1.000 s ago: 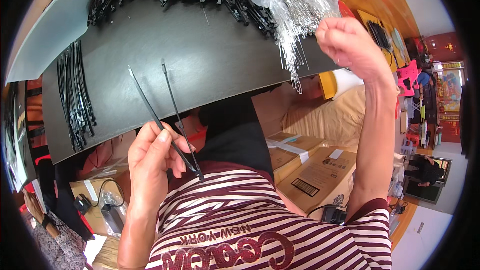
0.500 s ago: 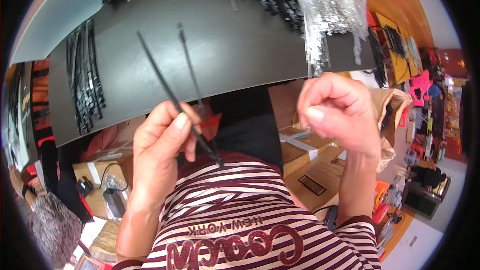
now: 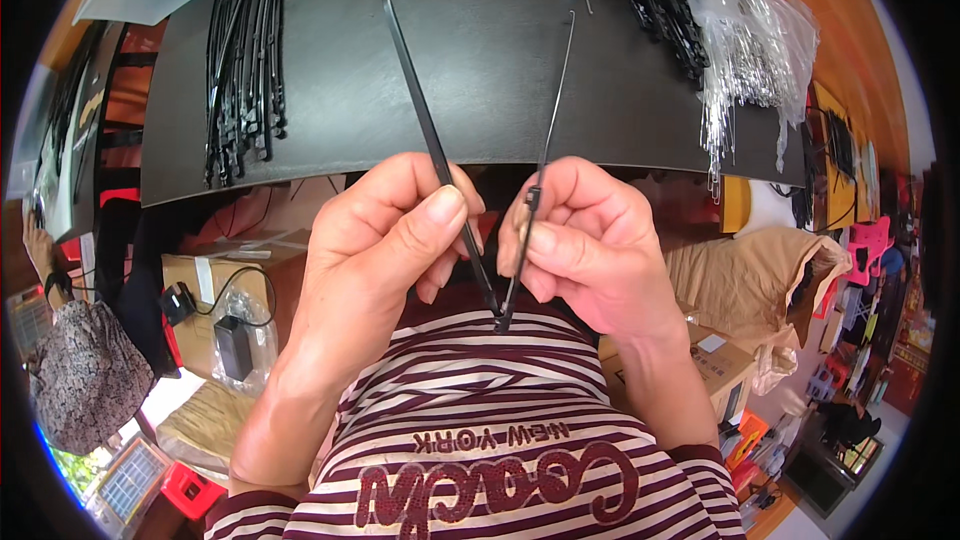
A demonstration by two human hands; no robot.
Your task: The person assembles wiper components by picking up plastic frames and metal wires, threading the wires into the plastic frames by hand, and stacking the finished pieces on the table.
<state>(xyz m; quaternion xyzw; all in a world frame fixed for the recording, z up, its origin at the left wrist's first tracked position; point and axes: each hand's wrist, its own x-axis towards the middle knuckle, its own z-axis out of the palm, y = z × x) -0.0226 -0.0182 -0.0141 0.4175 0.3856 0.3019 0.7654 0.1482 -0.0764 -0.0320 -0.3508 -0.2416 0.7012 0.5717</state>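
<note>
Hands meet just above the striped shirt (image 3: pixel 480 420), near the table (image 3: pixel 330 60) edge. Left hand (image 3: pixel 385 245) fingers pinch a flat black strip (image 3: pixel 430 140); right hand (image 3: pixel 590 245) fingers pinch a thin metal rod (image 3: pixel 552 100), the two lower ends touching. Keeping both parallel and gripped low should help alignment. Farther off lie black strip bundles (image 3: pixel 240 70) left and clear bags (image 3: pixel 745 60) right.

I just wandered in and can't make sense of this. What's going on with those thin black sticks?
A person in a striped shirt holds two long thin pieces close to the chest. The left hand pinches a black plastic strip; the right hand holds a thin metal wire against it, their lower ends meeting in a V. On the dark table beyond lie a bundle of black strips and clear bags of wires.
</note>
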